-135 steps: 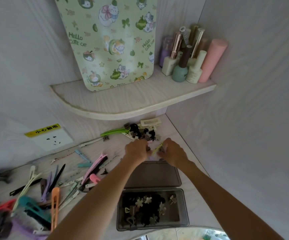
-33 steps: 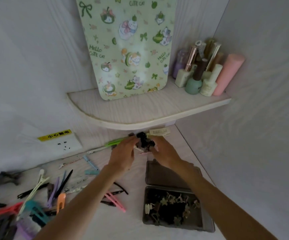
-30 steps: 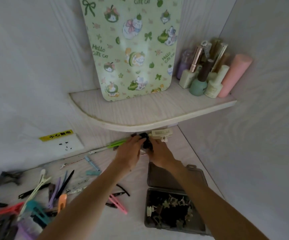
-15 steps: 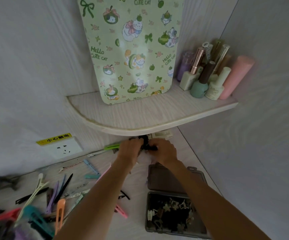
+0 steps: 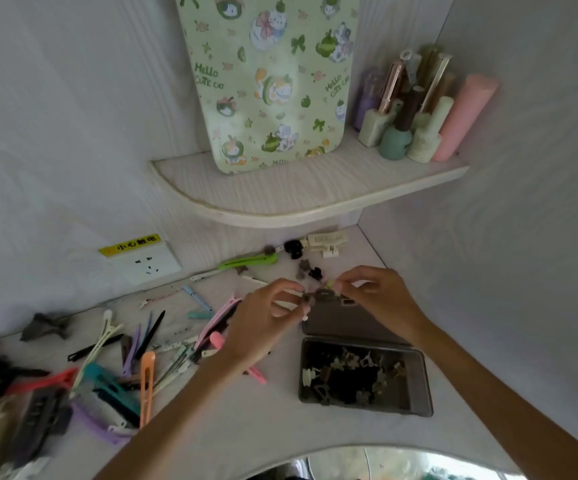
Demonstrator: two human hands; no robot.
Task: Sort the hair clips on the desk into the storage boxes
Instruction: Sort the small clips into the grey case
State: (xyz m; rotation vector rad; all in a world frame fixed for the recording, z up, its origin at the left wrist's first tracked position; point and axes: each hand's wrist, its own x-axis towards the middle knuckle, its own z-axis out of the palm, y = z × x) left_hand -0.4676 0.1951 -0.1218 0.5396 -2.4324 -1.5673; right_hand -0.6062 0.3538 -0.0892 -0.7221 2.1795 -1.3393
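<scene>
At the near edge of the table (image 5: 232, 434) a curved mirror rim (image 5: 367, 452) shows. Just beyond it stands the open storage box (image 5: 415, 393), grey, with many small claw clips (image 5: 346, 375) inside; its lid (image 5: 343, 320) lies flat behind it. To the left lies a heap of long hair clips (image 5: 124, 372) in many colours. Above the lid both hands meet. The left hand (image 5: 263, 323) has its fingers curled and pinches a small dark clip (image 5: 310, 299). The right hand (image 5: 381, 299) pinches a small yellowish clip (image 5: 330, 284) with thumb and forefinger. Farther, near the wall, a few dark small clips (image 5: 306, 268), a green clip (image 5: 249, 262) and a cream claw clip (image 5: 325, 241) lie on the table. Above is a corner shelf (image 5: 280, 199) with a cat-patterned pouch (image 5: 270, 77) and nail polish bottles (image 5: 401, 123).
</scene>
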